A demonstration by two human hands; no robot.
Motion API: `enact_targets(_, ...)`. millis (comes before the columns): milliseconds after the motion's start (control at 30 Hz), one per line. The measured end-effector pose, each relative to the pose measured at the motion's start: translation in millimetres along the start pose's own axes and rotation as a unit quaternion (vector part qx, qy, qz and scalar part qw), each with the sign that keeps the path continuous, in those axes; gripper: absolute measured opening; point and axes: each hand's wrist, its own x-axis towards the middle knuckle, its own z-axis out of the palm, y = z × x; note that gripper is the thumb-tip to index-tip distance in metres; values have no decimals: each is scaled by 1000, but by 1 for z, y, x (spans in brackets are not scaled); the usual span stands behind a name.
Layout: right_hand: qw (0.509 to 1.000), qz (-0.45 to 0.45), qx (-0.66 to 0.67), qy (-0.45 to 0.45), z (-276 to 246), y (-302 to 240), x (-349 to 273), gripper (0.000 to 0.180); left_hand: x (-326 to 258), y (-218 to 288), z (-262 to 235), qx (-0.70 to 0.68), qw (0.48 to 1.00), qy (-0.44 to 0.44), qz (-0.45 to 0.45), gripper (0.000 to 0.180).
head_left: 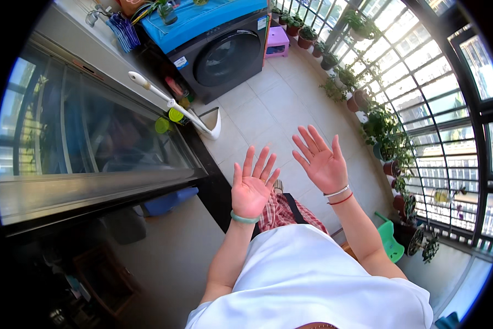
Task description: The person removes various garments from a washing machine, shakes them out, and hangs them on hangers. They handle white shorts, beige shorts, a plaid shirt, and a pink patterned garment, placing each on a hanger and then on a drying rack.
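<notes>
Both my hands are raised in front of my body, palms up and bare. My left hand (253,189) has its fingers spread and holds nothing; a pale green bangle (245,218) circles that wrist. To its right and slightly farther out, my right hand (323,163) is likewise spread and holds nothing. A silver bangle (337,192) and a thin red cord (341,199) sit on the right wrist. The hands are apart and touch no object. Beneath them lie the tiled floor (279,112) and some red checked cloth (269,211) at my legs.
Ahead stands a dark front-loading washing machine (227,57) under a blue cover. A white mop or broom handle (170,101) leans by a glass sliding door (93,120). Potted plants (359,101) line the barred window on the right. A purple stool (277,41) and green plastic chair (390,241) stand nearby.
</notes>
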Motion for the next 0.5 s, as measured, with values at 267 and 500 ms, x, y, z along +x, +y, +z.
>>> enact_targets(267,993,119,-18,-2,-39,-35,167,66,130,5,-27,-41,993,71,79,48)
enact_targets(500,987,131,-35,87,-76,-86,352,65,310,44,-47,-34,987,102,115,48)
